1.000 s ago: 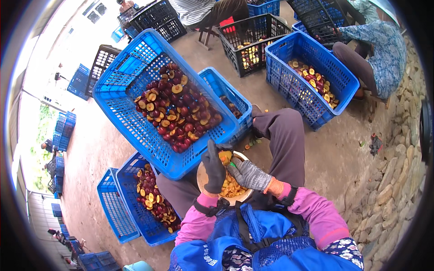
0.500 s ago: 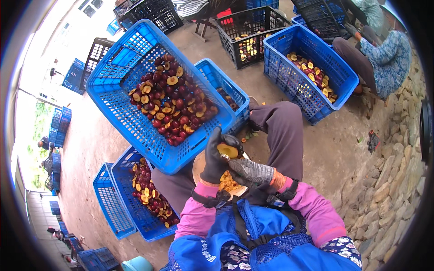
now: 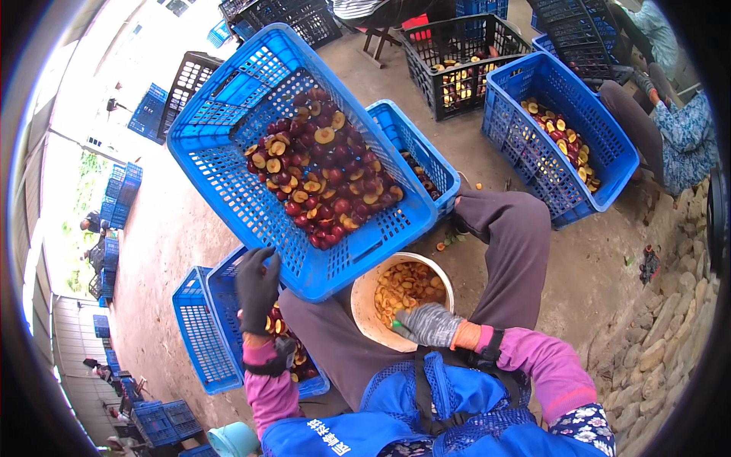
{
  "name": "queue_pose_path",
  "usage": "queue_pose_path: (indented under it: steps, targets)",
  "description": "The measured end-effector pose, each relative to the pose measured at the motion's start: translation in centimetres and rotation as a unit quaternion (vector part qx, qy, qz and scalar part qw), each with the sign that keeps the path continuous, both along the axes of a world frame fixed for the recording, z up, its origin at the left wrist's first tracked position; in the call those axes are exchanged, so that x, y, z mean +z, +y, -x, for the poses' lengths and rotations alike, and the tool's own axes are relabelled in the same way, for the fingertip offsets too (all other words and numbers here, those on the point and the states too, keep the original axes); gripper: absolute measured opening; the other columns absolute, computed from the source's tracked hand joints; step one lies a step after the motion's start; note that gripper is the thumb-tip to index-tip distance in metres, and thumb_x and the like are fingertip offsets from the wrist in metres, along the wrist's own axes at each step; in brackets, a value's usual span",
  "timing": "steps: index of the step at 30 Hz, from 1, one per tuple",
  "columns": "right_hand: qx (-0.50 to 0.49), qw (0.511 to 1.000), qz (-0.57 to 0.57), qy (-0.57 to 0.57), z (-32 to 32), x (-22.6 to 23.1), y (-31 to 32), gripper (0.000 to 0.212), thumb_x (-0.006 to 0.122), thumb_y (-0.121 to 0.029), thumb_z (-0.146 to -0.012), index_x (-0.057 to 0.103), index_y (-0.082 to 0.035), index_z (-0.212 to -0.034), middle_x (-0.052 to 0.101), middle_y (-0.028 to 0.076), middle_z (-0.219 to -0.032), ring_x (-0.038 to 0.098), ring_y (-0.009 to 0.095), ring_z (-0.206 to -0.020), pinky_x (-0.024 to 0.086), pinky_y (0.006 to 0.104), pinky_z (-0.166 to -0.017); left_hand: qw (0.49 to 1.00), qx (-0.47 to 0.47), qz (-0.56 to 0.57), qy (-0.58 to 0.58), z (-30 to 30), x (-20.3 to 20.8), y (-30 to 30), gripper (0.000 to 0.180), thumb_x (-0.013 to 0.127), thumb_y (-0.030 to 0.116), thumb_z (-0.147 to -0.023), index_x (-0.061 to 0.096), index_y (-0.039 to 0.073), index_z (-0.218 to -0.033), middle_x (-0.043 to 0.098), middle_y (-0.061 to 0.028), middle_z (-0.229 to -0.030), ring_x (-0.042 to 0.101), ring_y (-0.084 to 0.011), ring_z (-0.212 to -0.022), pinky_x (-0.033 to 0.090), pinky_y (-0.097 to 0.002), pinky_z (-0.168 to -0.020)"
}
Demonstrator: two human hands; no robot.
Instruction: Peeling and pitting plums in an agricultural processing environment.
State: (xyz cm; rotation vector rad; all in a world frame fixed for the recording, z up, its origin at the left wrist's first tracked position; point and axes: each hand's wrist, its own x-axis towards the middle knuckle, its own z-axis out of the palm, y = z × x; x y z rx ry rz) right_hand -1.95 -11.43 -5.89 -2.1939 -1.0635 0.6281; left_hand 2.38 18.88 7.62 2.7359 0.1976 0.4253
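Observation:
My left hand point(image 3: 258, 291), in a dark glove, hangs with fingers apart at the near left edge of the big blue crate point(image 3: 332, 280), above a lower blue crate point(image 3: 228, 268) of fruit. No fruit shows in it. My right hand point(image 3: 435, 326), in a grey knit glove, is closed over the near rim of a white bucket point(image 3: 364, 308). From its fingers a small green-ended tool point(image 3: 397, 325) sticks out, mostly hidden. Orange-yellow fruit pieces point(image 3: 407, 288) lie in the bucket between my legs. Whole and halved dark red plums point(image 3: 327, 179) fill the big crate, which is tilted.
Another blue crate point(image 3: 415, 126) stands behind the big one. To the right are a blue crate point(image 3: 533, 179) of halved plums and a black crate point(image 3: 426, 84) holding fruit. A person point(image 3: 685, 145) in blue patterned sleeves sits beyond. A stone edging point(image 3: 647, 343) runs along the right.
My left hand has parted from the right and swung left; the halved plum is no longer in it. My right hand has moved down and right, over the bucket. The view has shifted.

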Motion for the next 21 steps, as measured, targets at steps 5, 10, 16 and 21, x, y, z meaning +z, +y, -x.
queue_pose_path:
  steps: [5,10,16,21]
  targets:
    - [0.01,0.993,0.044,0.113,-1.2,-0.8,-0.2,0.037,0.041,-0.038,-0.089,0.057,-0.005,-0.089,0.06,0.019,-0.065,0.059,0.037,-0.061,0.043,0.0492,-0.058,0.96,-0.006,0.074,0.271,-10.7,-11.1,-3.2,0.036,0.056,0.034,-0.077,0.064,0.001,-0.09,0.063,-0.0191,-0.088,0.061,-0.0337,-0.082,0.046,-0.0398,-0.071]
    - [-0.043,0.995,0.007,0.091,-1.0,-3.5,0.3,0.038,0.044,-0.041,-0.089,0.053,-0.004,-0.084,0.052,0.017,-0.051,0.054,0.035,-0.047,0.04,0.047,-0.046,0.957,0.073,0.015,0.279,-13.8,-27.8,0.4,0.024,0.053,0.021,-0.078,0.063,0.0,-0.084,0.064,-0.0194,-0.076,0.064,-0.03,-0.068,0.05,-0.0393,-0.061]
    - [-0.063,0.982,0.015,0.175,-3.2,-2.6,0.5,0.04,0.042,-0.042,-0.089,0.053,-0.003,-0.09,0.055,0.017,-0.056,0.056,0.035,-0.053,0.042,0.0458,-0.05,0.933,-0.178,-0.085,0.301,-16.7,-31.4,1.2,0.02,0.057,0.015,-0.075,0.061,0.001,-0.089,0.063,-0.0183,-0.076,0.064,-0.0267,-0.067,0.049,-0.0347,-0.052]
    - [-0.038,0.969,0.073,0.231,-4.0,-1.4,0.2,0.04,0.038,-0.042,-0.09,0.054,-0.005,-0.097,0.059,0.02,-0.067,0.059,0.037,-0.065,0.043,0.0475,-0.06,0.95,-0.175,-0.026,0.256,-16.0,-31.9,0.3,0.019,0.062,0.013,-0.073,0.061,0.004,-0.089,0.063,-0.0152,-0.082,0.063,-0.0263,-0.069,0.05,-0.0341,-0.058]
